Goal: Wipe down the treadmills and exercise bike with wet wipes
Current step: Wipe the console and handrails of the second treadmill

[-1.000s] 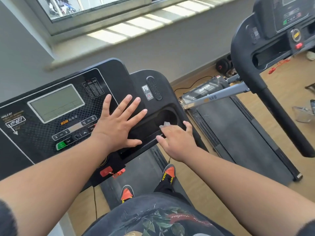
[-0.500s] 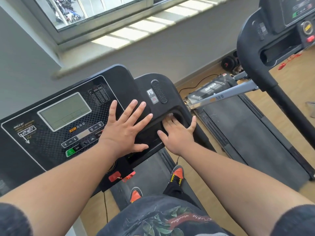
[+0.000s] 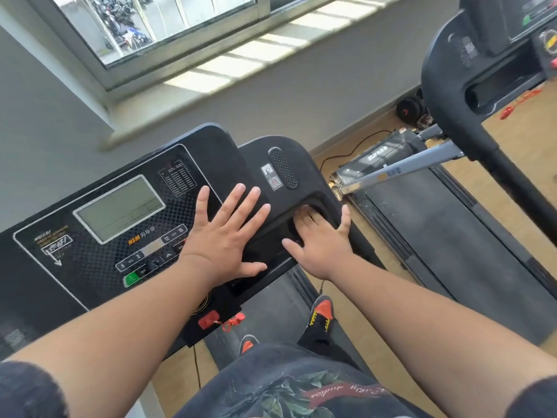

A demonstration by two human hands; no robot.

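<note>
I stand on a black treadmill whose console with a grey display fills the left of the head view. My left hand lies flat on the console's right part, fingers spread and straight. To its right, my right hand presses with straight fingers into the recessed tray at the console's right end. No wet wipe shows; whatever is under the right fingers is hidden.
A second treadmill stands close on the right, with its console, upright and belt. Dumbbells lie by the wall. A red safety key hangs under my console. A window sill runs ahead.
My right hand has slid forward into the tray recess, covering the white wipe that showed under its fingertips before. The left hand has stayed flat in place. My view has tilted slightly.
</note>
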